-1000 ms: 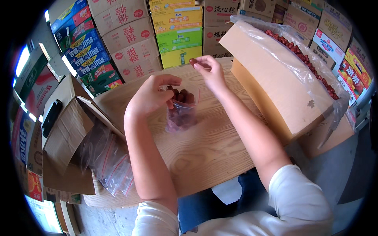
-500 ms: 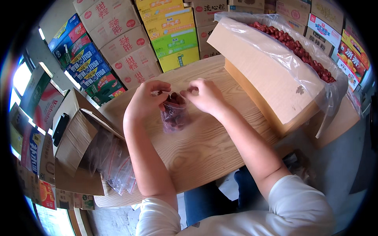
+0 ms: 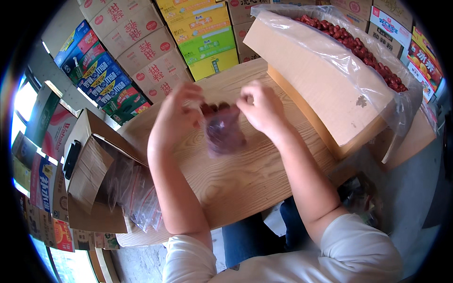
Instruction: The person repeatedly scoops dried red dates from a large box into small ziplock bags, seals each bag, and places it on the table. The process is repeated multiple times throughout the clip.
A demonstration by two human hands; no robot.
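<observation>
Plastic bag [image 3: 225, 134], see-through and packed with dark red dates [image 3: 218, 108], mouth up between both hands, over the middle of the wooden table [image 3: 236, 188], too blurry at the base to tell whether resting on it. From biggest down: a whole wall of cartons at the back, print all over. Tan cartons [image 3: 137, 42] with large red characters and round red emblems, then a yellow-and-green stack [image 3: 207, 45] with printed panels, then blue boxes [image 3: 106, 78] on the left with chunky white and yellow lettering. Off to the right, a red-and-yellow box [image 3: 422, 63] with bold white characters. Next, the table itself, then on its right side a big carton [image 3: 321, 80], lined with plastic film, heaped with glossy red fruit [image 3: 349, 42]. At left, a smaller open carton [image 3: 92, 170], with zip bags [image 3: 141, 198] with red lines bunched beside it. Then hands: right hand [image 3: 264, 106] pinching the bag's upper right edge between thumb and finger, left hand [image 3: 177, 113] just at the opposite side of the mouth, motion-blurred, so honestly can't tell about that grip. Smaller still, a black object [image 3: 71, 159] on the left carton. Tiniest of all, those dates poking up at the opening.
</observation>
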